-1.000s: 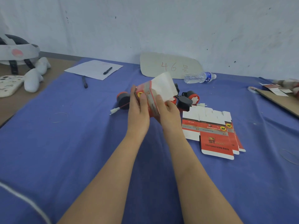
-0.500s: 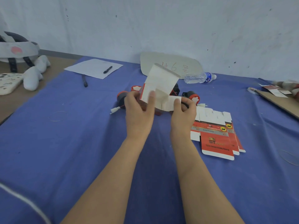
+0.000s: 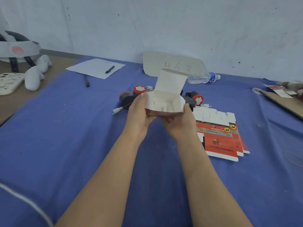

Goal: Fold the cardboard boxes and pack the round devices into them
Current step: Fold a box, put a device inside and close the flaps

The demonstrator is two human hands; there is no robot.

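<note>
I hold a red and white cardboard box [image 3: 165,102] over the blue table, its mouth facing me and its lid flap standing up. My left hand [image 3: 139,117] grips its left side and my right hand [image 3: 180,123] grips its right side from below. The inside looks empty. Behind the box lie several round black and red devices [image 3: 139,90], one at the right [image 3: 197,97], with white plug leads [image 3: 117,110]. A stack of flat unfolded boxes [image 3: 219,138] lies just right of my right hand.
A water bottle [image 3: 203,77] and a card marked 46 [image 3: 173,64] lie at the back. Paper with a pen [image 3: 95,68] and a second pen [image 3: 86,81] sit back left. White gear [image 3: 34,76] is far left, cardboard sheet [image 3: 282,102] far right.
The box has gone from a half-flat piece turned in my hands to an opened shape with its mouth towards me. Both hands have shifted to its sides and lowered a little.
</note>
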